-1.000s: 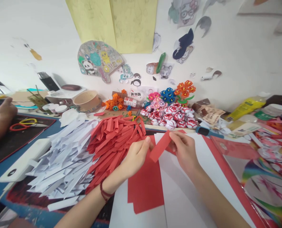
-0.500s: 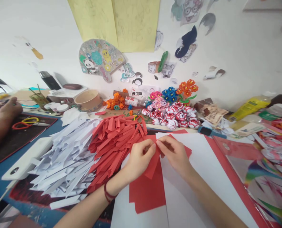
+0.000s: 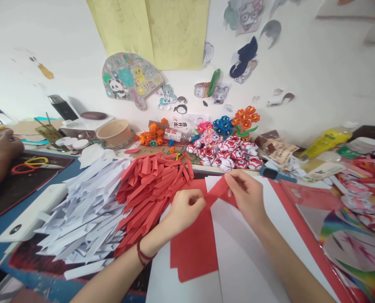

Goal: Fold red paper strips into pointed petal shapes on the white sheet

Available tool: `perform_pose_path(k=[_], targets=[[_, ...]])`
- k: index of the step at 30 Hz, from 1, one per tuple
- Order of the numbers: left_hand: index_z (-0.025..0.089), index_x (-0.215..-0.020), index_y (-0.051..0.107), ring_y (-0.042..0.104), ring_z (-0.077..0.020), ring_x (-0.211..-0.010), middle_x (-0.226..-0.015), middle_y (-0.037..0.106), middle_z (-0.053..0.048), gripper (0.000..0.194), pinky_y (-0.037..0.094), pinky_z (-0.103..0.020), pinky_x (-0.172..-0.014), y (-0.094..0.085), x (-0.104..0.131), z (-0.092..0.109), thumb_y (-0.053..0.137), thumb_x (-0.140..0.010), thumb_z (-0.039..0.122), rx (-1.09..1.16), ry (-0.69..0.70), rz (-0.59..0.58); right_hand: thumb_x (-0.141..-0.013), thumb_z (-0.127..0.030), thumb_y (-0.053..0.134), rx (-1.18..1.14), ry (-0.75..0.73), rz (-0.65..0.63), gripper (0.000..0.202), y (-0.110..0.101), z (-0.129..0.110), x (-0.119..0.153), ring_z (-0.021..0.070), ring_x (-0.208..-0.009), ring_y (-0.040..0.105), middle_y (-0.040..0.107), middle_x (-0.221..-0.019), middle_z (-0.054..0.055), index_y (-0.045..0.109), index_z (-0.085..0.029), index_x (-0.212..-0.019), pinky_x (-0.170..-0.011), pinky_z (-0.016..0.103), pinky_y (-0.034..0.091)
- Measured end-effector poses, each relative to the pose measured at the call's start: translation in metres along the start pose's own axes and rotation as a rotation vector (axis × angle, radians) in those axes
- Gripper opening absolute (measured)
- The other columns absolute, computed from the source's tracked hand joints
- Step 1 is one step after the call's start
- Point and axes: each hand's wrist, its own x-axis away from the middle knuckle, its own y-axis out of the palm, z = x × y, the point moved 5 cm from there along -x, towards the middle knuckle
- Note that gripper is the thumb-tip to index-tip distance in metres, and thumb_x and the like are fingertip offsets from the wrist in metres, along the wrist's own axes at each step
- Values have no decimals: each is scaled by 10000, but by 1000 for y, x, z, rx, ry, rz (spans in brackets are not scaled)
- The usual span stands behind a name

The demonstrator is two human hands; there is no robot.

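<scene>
A cluttered blue worktop (image 3: 56,286) stands against a pale wall (image 3: 80,35). Nearest, the forearms reach in from the lower edge and slant toward each other, a dark red cord (image 3: 140,252) around the left wrist. The left hand (image 3: 184,212) is curled, thumb against forefinger, beside the lower end of a red paper strip (image 3: 217,190); whether it grips that end I cannot tell. The right hand (image 3: 246,195), a little farther out, has its fingers nearly closed, pinching the strip's upper end, so the strip slants between the hands above flat red paper (image 3: 194,256) and white sheets (image 3: 247,261). To the left lie a pile of white folded strips (image 3: 86,214) and a pile of red folded strips (image 3: 149,189). By my reading, much folding is done (both piles are deep), while the held strip looks mostly flat and the flat red paper unfolded. Beyond are red-and-white flowers (image 3: 227,153), and at far left, past the scissors (image 3: 32,165), another person's hand (image 3: 7,145).
</scene>
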Motion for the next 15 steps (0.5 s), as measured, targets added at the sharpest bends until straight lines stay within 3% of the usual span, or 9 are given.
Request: perform_pose_path(k=[4,7,10,13,15], targets=[[166,-545,435,355,-80,-506,-504,394,52,192,205,-236,-501,-6,-3,-4,420,-735,189,-17,-18,10,-837,-410,619,-57,25,25,238,-1,8,-6,107,-481,463,503,-533,-41,631,-183,-767,-483,245,356],[162,-529,454,379,-81,-492,-487,412,49,211,225,-234,-498,-10,-3,-2,425,-737,176,-46,-30,30,-815,-391,637,-140,52,136,214,-9,18,-11,104,-469,451,512,-527,-41,639,-180,-780,-466,242,343],[164,-570,477,438,-93,-530,-537,486,37,222,294,-225,-525,-17,-1,5,434,-787,181,-85,3,143,-770,-359,661,-161,108,246,185,-17,29,-15,101,-447,427,522,-519,-41,639,-177,-750,-437,240,327],[176,-788,565,546,-128,-689,-755,623,2,140,400,-237,-648,-20,4,15,462,-866,230,-217,123,282,-749,-347,656,-18,183,153,183,-10,35,-12,112,-454,454,542,-521,-33,618,-182,-678,-437,241,341],[196,-1025,573,593,-181,-888,-982,656,-44,175,439,-289,-784,-15,7,19,512,-885,283,-371,211,307,-762,-355,632,58,203,55,223,0,35,-7,118,-454,472,533,-498,-34,581,-189,-622,-444,241,352]])
